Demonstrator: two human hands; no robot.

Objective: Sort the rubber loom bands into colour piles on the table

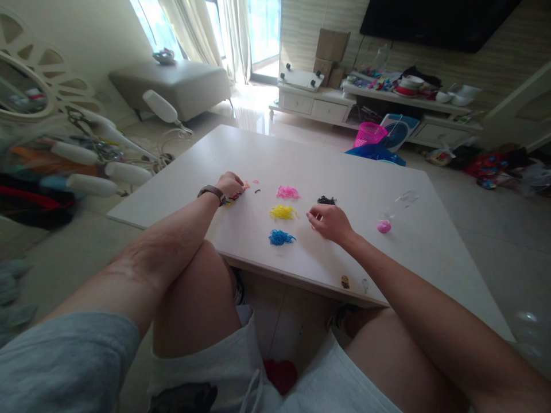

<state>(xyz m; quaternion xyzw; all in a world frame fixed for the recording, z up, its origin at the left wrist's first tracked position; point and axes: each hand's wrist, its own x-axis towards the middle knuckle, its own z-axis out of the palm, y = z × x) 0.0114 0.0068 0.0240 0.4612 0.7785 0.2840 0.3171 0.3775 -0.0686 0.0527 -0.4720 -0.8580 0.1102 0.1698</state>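
Note:
My left hand [231, 184] rests at the far left of the table, its fingers bent down over a small mixed heap of rubber bands [235, 197]. What its fingertips pinch is hidden. My right hand [330, 222] hovers low with curled fingers over some orange bands [313, 228], mostly covered by the hand. Just behind it lies a black pile of bands [326, 200]. Between my hands, from far to near, are a pink pile [287, 192], a yellow pile [283, 213] and a blue pile [281, 237]. A single black band [257, 191] and a pink band [255, 182] lie beside my left hand.
On the white table [365, 172], a pink round object [383, 226] and clear plastic pieces [407, 198] lie to the right. A small yellow figure [345, 281] and a clear piece [365, 284] sit near the front edge. A pink basket [370, 134] stands beyond the table.

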